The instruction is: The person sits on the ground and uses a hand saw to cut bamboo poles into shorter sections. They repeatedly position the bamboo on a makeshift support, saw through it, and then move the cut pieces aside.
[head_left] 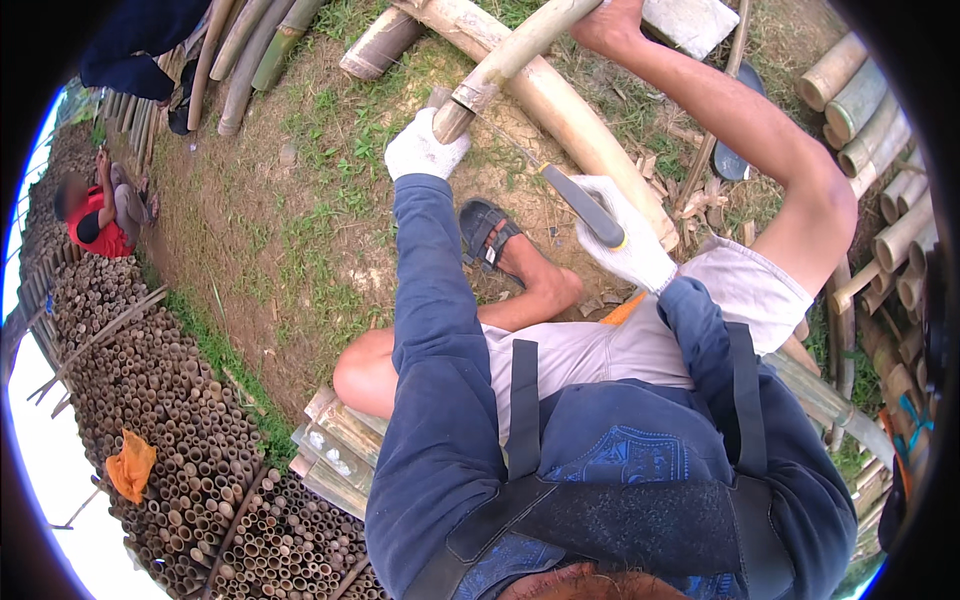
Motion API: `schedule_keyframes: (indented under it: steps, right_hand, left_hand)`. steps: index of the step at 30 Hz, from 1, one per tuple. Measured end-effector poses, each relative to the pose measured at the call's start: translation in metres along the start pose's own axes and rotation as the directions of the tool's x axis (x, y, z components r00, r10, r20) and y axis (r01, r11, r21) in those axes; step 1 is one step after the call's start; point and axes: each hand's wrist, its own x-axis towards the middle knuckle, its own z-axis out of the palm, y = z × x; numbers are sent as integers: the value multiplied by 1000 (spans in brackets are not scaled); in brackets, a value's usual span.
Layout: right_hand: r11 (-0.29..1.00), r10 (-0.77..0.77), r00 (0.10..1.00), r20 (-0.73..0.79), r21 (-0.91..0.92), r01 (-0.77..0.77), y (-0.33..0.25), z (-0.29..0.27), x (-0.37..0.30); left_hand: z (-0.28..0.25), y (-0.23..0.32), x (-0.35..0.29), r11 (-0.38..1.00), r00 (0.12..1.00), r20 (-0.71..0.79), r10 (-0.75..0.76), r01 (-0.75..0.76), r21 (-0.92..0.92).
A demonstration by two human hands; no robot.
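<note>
Big stack of cut brown bamboo tubes (pixel 170 400), ends showing, is filling the area far left of the thick pale bamboo log (pixel 600 140), which is lying diagonally on the ground. Pile of long tan bamboo poles (pixel 875 150) is sitting right of the log. Co-worker in a red top (pixel 100 212) is crouching far left of the log.

Main piece, the slimmer pale bamboo pole with a darker end (pixel 520 50), is crossing over the log, its near end sticking out left of it. The wearer's bare right foot (pixel 608 28) is resting against its far part. Pole is looking stiff, hollow, fairly light for its length; smooth skin is probably making it prone to rolling, cut edges maybe splintery. Best hold: wrapping round it near the dark end, fingers clear of the blade.

Handsaw with a grey handle and thin blade (pixel 585 207) is pointing toward the pole's near end from between log and wearer; blade contact: can't tell. Handle is offering the natural grip; blade is likely bending easily.

White-gloved left hand (pixel 425 148) is closing round the pole's near end, left of the log. White-gloved right hand (pixel 628 238) is gripping the saw handle, near the log's lower end.
</note>
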Motion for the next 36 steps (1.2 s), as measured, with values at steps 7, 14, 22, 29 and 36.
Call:
schedule_keyframes:
  steps: [7,14,22,29,36]
  right_hand:
    - [998,-17,1000,22,63,16,18,17,19]
    - [976,214,977,16,37,-215,-15,-35,-103]
    - [992,57,998,14,-117,-55,-18,-29,-102]
    - [989,-54,997,-62,-138,45,-44,-30,-94]
    - [959,1,1000,23,-283,6,5,14,6]
  left_hand:
    - [6,-8,9,999,999,-4,37,-37,5]
    - [-4,-6,8,998,996,70,-57,55,33]
    - [5,-10,7,999,997,71,-27,28,-19]
    - [-1,1,-5,991,993,-109,40,-54,-125]
    - [-30,-9,-14,980,985,-50,-168,161,-113]
